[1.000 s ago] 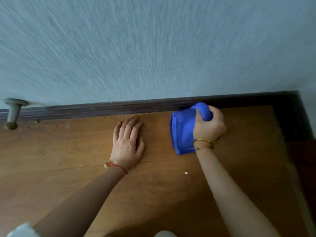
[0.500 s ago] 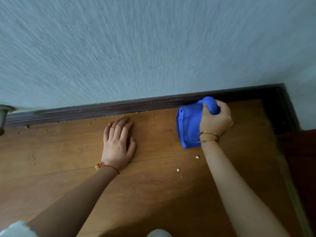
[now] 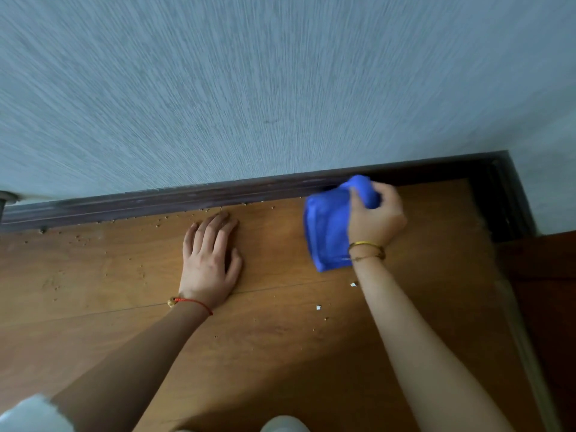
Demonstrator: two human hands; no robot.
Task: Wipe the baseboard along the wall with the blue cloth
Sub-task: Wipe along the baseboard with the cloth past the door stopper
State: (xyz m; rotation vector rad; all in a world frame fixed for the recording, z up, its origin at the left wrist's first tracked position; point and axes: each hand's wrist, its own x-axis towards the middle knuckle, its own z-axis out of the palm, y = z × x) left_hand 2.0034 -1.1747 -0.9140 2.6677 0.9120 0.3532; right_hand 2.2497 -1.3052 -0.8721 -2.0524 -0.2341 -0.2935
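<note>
A dark baseboard (image 3: pixel 187 198) runs along the foot of the pale blue textured wall (image 3: pixel 280 88). My right hand (image 3: pixel 377 218) is shut on a bunched blue cloth (image 3: pixel 327 232); the cloth's top end touches the baseboard near the right corner and the rest hangs down over the wooden floor. My left hand (image 3: pixel 210 260) lies flat on the floor, palm down, fingers pointing at the baseboard and stopping just short of it.
Crumbs and grit (image 3: pixel 149 222) lie along the floor beside the baseboard, and small white flecks (image 3: pixel 318 307) sit below the cloth. The baseboard turns a corner (image 3: pixel 498 188) at the right. A door stop (image 3: pixel 6 198) shows at the left edge.
My right hand and the blue cloth have shifted right along the baseboard toward the corner. The view has drifted right too, so the door stop has slid almost out of frame. My left hand stays planted.
</note>
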